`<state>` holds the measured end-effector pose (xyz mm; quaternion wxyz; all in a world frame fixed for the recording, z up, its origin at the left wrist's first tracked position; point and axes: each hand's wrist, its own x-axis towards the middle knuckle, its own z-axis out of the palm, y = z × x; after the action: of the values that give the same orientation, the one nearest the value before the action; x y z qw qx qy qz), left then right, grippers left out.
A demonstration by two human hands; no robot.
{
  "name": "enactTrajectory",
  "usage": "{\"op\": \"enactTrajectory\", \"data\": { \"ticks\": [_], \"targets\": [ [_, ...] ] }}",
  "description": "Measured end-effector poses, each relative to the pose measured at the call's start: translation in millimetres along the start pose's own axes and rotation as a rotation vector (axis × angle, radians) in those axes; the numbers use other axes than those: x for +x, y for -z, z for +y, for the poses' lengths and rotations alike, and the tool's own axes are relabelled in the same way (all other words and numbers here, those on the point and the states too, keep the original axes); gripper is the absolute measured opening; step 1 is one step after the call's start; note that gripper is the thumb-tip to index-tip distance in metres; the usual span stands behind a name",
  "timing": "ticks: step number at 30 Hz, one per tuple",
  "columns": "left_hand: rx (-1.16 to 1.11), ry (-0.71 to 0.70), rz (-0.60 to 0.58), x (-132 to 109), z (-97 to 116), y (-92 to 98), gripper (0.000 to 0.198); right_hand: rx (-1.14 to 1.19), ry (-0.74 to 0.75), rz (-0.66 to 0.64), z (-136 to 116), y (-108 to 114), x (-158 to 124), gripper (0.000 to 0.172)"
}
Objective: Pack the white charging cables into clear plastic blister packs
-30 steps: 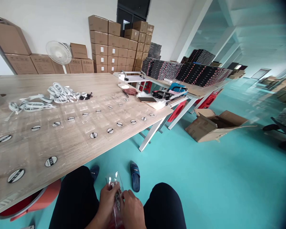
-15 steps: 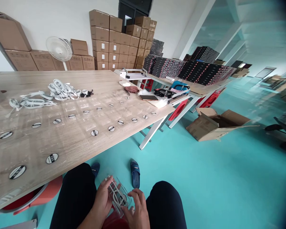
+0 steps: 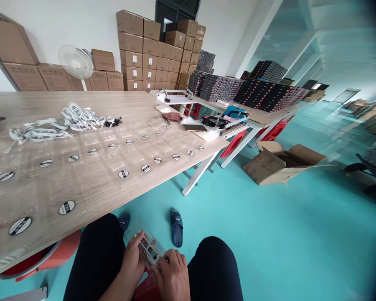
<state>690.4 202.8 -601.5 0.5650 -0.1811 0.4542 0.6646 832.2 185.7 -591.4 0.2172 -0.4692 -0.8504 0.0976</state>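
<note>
Left hand (image 3: 132, 260) and right hand (image 3: 171, 274) both closed on clear packet (image 3: 148, 250) containing coiled white cable, held low between the knees, above the teal floor (image 3: 269, 234). Left fingers along the packet's left edge; right fingers at its lower right corner. On counter (image 3: 90, 184) at left: loose white cables (image 3: 59, 125), rows of flat clear packets with round labels (image 3: 123, 173). Blue slipper (image 3: 176, 221) beyond the hands.

Probably a packing warehouse: stacked cartons (image 3: 150, 54).
</note>
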Motion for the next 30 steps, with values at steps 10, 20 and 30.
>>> {"op": "enactTrajectory", "data": {
  "ticks": [10, 20, 30],
  "targets": [
    [-0.009, 0.039, -0.026, -6, 1, -5.7, 0.013, 0.898, -0.613, -0.146, 33, -24, -20, 0.07],
    [0.123, 0.015, -0.128, -9, -6, -1.5, 0.017, 1.135, -0.798, -0.364, 27, -24, -12, 0.033],
    [0.373, 0.062, -0.386, -17, -13, 1.7, 0.034, 1.098, -0.707, -0.383, 20, 7, 13, 0.026]
  ]
}}
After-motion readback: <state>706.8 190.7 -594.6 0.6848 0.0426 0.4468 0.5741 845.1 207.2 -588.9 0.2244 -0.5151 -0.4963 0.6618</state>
